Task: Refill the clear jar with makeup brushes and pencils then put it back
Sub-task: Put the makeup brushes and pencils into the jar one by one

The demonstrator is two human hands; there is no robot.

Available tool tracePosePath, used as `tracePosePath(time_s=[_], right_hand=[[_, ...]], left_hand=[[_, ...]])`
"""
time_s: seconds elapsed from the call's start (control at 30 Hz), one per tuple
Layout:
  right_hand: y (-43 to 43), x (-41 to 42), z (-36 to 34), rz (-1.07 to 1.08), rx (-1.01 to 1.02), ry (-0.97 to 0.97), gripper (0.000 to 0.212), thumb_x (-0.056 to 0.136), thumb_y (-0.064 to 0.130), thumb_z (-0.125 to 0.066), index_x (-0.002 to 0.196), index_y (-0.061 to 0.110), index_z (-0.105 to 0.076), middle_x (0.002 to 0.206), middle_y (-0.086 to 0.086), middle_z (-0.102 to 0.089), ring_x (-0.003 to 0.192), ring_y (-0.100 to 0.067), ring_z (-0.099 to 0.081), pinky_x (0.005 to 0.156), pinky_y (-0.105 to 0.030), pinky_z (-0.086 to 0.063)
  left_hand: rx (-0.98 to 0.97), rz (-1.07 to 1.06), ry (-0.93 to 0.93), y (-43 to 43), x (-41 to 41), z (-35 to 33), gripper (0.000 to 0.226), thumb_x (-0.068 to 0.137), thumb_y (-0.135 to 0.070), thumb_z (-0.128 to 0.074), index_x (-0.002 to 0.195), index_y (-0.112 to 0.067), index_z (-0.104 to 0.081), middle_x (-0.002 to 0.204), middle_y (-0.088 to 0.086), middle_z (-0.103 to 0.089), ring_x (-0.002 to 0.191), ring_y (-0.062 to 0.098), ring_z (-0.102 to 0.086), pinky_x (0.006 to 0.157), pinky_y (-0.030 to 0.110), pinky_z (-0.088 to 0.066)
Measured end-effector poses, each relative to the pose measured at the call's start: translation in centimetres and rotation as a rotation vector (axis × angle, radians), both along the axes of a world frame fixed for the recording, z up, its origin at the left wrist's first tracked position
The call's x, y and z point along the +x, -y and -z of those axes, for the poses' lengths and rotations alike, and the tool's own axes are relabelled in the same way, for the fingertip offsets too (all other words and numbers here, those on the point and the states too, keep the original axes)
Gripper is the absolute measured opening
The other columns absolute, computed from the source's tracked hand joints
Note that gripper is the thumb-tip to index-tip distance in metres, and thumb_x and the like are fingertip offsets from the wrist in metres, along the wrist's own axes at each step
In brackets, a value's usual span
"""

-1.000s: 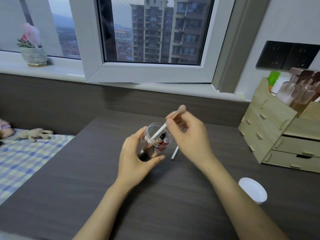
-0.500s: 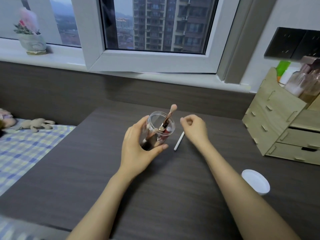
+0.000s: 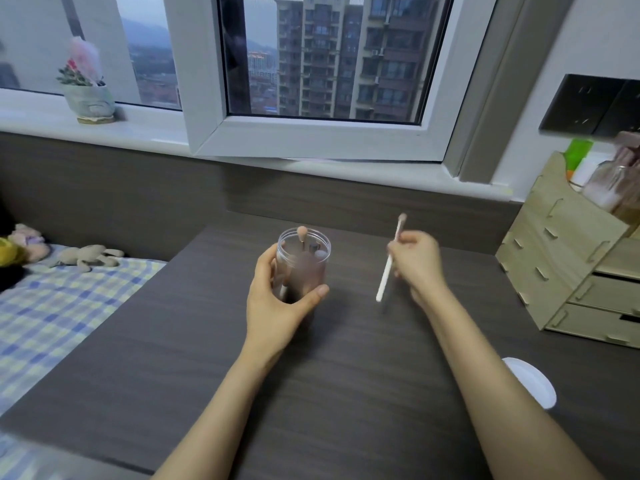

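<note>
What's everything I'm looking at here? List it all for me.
Clear jar: one, see-through, holding brushes, on the desk in the left hand.
White-handled brush: one, white, tilted in the right hand.
Lid: one, white, near right of the desk.
Desk: one, dark wood grain.
Wooden organiser: one, pale wood with drawers, far right.
Flower pot: one, pale, on the windowsill.
Plush toys: a few, on the checked cloth at left.
Left hand: wrapped around the jar.
Right hand: pinching the brush.

Your left hand [image 3: 277, 299] wraps the jar [image 3: 304, 263]; your right hand [image 3: 417, 259], raised beside it, pinches a brush [image 3: 389, 261].
</note>
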State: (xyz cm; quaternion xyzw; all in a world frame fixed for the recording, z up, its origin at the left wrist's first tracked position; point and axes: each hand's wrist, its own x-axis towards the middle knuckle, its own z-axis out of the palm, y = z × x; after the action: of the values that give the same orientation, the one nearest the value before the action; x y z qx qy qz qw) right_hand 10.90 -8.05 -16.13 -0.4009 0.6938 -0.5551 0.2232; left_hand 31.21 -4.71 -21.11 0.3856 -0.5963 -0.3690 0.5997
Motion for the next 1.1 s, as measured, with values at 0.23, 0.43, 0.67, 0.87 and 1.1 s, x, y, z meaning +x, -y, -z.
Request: tracePosePath(time_s=[0.23,0.43,0.67,0.87,1.1], right_hand=[[-6.7,2.8,-8.8,-0.294,-0.655,0.183,0.038,0.082,-0.013,-0.047,0.090,0.023,-0.040,0.070,-0.010,-0.057,0.044,-0.010,-0.056,0.046,-0.024,-0.051],[-5.9,6.4,-7.3,-0.457,-0.465,-0.198,0.020,0.080,0.009,-0.059,0.080,0.028,-0.052,0.076,0.000,-0.071,0.071,-0.010,-0.068,0.069,-0.028,-0.054],[-5.1,7.6,-4.8,-0.451,-0.173,-0.866,0.020,0.085,0.025,-0.054,0.087,0.017,-0.072,0.107,0.007,-0.067,0.106,-0.018,-0.048,0.094,-0.034,-0.037],[-6.2,5.1,-4.6,-0.594,-0.188,-0.250,0.017,0.087,0.012,-0.057,0.092,0.021,-0.070,0.094,0.013,-0.069,0.089,0.001,-0.059,0.084,-0.017,-0.045],[-9.9,-5.5,0.1,-0.205,0.433,-0.730,0.038,0.082,0.041,-0.061,0.114,0.021,-0.062,0.119,-0.003,-0.063,0.112,-0.022,-0.057,0.096,-0.036,-0.045]], left_hand=[[0.022,0.113,0.040,-0.5,-0.5,0.1,0.078,0.054,-0.033,-0.082,0.123,-0.039,-0.045,0.115,-0.027,-0.060,0.112,-0.006,-0.053,0.091,0.008,-0.038],[0.001,0.201,0.054,-1.0,-0.8,-0.4,0.074,0.053,-0.037,-0.079,0.118,-0.044,-0.046,0.117,-0.033,-0.058,0.112,-0.007,-0.053,0.089,0.008,-0.039],[-0.038,0.215,0.058,-0.9,-0.6,-0.5,0.075,0.057,-0.038,-0.078,0.124,-0.038,-0.044,0.124,-0.022,-0.056,0.117,-0.005,-0.051,0.090,0.009,-0.040],[-0.002,0.200,0.064,-0.8,-0.5,-0.3,0.071,0.054,-0.042,-0.078,0.117,-0.043,-0.046,0.111,-0.035,-0.058,0.109,-0.007,-0.054,0.091,0.012,-0.041],[0.017,0.188,0.085,-0.9,-0.7,-0.3,0.069,0.051,-0.047,-0.075,0.113,-0.048,-0.044,0.103,-0.042,-0.057,0.102,-0.014,-0.053,0.084,0.002,-0.038]])
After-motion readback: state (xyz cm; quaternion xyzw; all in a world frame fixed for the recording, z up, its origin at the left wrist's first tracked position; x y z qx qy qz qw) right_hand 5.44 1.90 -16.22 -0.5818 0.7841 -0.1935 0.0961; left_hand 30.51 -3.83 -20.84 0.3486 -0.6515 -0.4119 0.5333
